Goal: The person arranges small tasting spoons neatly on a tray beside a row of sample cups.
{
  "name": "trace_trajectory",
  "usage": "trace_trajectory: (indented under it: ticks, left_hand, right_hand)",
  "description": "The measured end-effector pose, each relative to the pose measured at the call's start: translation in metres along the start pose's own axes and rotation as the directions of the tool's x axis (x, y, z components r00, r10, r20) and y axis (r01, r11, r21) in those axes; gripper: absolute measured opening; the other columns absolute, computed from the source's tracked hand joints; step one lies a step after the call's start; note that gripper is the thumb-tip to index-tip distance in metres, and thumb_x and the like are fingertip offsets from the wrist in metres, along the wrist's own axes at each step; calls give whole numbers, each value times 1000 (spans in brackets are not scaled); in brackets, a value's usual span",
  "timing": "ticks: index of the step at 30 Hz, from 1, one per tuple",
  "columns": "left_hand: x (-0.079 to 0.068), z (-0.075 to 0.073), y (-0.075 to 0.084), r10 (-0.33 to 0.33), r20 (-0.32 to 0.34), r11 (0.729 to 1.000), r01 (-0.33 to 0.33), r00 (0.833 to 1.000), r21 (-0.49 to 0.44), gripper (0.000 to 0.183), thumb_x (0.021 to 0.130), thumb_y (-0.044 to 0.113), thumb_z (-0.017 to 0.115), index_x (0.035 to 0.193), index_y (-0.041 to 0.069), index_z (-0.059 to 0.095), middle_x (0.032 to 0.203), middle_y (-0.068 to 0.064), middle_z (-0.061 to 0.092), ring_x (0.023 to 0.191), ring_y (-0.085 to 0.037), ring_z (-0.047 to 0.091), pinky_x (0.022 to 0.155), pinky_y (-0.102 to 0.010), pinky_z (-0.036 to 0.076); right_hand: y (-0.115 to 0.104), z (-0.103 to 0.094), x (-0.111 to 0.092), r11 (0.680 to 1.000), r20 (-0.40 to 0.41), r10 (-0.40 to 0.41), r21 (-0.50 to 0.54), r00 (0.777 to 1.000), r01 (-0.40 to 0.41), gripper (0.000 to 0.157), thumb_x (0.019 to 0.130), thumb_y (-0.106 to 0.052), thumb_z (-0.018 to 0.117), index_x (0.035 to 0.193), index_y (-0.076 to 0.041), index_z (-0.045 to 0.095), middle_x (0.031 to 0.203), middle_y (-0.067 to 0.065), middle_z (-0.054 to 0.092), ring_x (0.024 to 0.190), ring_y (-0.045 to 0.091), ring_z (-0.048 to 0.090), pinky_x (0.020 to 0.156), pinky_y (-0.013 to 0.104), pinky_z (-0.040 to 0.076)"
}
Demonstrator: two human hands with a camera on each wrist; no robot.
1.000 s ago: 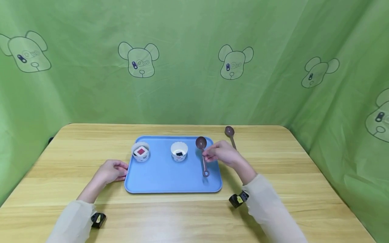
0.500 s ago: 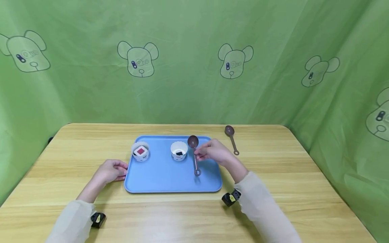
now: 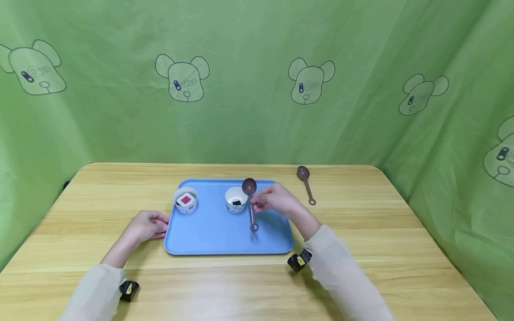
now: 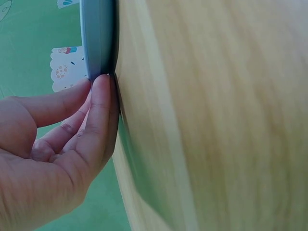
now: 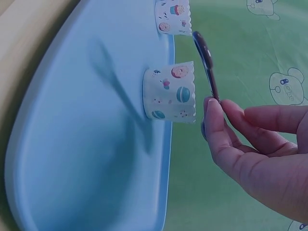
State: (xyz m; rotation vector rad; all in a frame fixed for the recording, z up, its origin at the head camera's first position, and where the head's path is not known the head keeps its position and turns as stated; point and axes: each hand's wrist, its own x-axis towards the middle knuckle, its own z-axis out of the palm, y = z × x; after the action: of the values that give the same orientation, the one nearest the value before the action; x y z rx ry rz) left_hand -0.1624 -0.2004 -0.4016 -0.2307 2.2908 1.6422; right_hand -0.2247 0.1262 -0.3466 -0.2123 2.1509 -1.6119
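My right hand (image 3: 277, 199) pinches a brown measuring spoon (image 3: 249, 187) by the middle of its handle. The spoon is raised above a blue tray (image 3: 209, 238), its bowl close to the right rim of a paper baking cup (image 3: 236, 196). A small dark piece lies inside that cup. In the right wrist view the spoon (image 5: 206, 55) is seen edge-on, apart from the printed cup (image 5: 168, 94). My left hand (image 3: 144, 226) grips the tray's left edge. Thumb and fingers (image 4: 100, 103) meet at the rim in the left wrist view.
A second paper cup (image 3: 186, 200), holding a white block with a red square, stands at the tray's left. Another brown spoon (image 3: 306, 183) lies on the wooden table (image 3: 373, 236) to the right of the tray. Green curtains (image 3: 249, 125) surround the table.
My right hand has moved left with the spoon, from the tray's right side to beside the middle cup. The left hand keeps its place at the tray edge.
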Motion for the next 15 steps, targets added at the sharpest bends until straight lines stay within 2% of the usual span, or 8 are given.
trace_trajectory:
  ticks: [15]
  left_hand:
    - [1,0,0,-7,-5,1000,7,1000,-2,22,82,-15,53,104,-20,49,73,-10,59,64,-13,58,65,-28,57]
  right_hand:
    - [-9,14,7,1000,-24,12,2,1000,-12,18,85,9,50,97,19,60,86,24,64,67,19,62,75,35,57]
